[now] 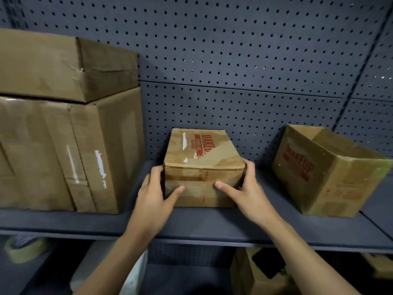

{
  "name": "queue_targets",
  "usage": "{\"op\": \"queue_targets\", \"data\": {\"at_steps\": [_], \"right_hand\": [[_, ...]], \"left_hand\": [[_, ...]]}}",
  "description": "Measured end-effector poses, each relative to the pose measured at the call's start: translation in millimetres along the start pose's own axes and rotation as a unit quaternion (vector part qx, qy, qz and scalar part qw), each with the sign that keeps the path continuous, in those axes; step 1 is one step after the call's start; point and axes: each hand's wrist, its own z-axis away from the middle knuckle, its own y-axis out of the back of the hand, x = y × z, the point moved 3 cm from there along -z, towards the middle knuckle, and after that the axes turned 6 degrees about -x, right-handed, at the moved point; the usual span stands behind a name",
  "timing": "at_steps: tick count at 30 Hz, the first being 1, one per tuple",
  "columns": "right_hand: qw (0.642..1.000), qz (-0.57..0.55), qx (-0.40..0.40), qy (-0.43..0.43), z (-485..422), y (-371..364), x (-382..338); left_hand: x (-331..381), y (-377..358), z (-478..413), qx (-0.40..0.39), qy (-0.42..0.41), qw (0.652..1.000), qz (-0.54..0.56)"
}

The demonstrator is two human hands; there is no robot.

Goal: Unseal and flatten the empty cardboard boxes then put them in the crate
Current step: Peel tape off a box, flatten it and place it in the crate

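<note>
A small sealed cardboard box (202, 167) with red MAKEUP print stands on the dark shelf (191, 226), in the middle. My left hand (155, 194) grips its left front corner, thumb across the front face and fingers round the side. On the opposite corner my right hand (244, 192) holds it the same way. To the right sits a second MAKEUP box (323, 173), tilted, with its top open. No crate is in view.
Two large taped boxes are stacked at the left, the lower one (63, 156) under a flatter one (63, 64). A pegboard wall (234, 60) backs the shelf. Below the shelf lie a tape roll (23, 250), a white item (136, 273) and another cardboard box (261, 273).
</note>
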Motion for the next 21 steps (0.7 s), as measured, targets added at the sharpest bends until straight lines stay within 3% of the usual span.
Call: {"op": "queue_targets", "data": {"at_steps": [5,10,14,18,21], "right_hand": [[0.999,0.030,-0.013,0.008,3.5,5.3,4.7],[0.998,0.069,0.003,0.008,9.1,7.0,7.7],[0.997,0.067,0.037,0.021,12.7,3.1,1.6],[0.991,0.102,0.080,0.044,11.3,-2.0,-8.6],[0.983,0.147,0.100,0.055,10.6,-8.6,-13.8]], "left_hand": [[10.3,7.2,1.5,0.015,-0.010,1.000,-0.015],[41.3,13.2,-9.2,0.057,-0.123,0.986,-0.093],[59.8,7.0,-29.7,0.037,-0.185,0.964,-0.190],[66.9,-3.4,-38.7,0.028,-0.188,0.953,-0.234],[60.9,-8.1,-37.5,0.064,-0.199,0.949,-0.235]]}}
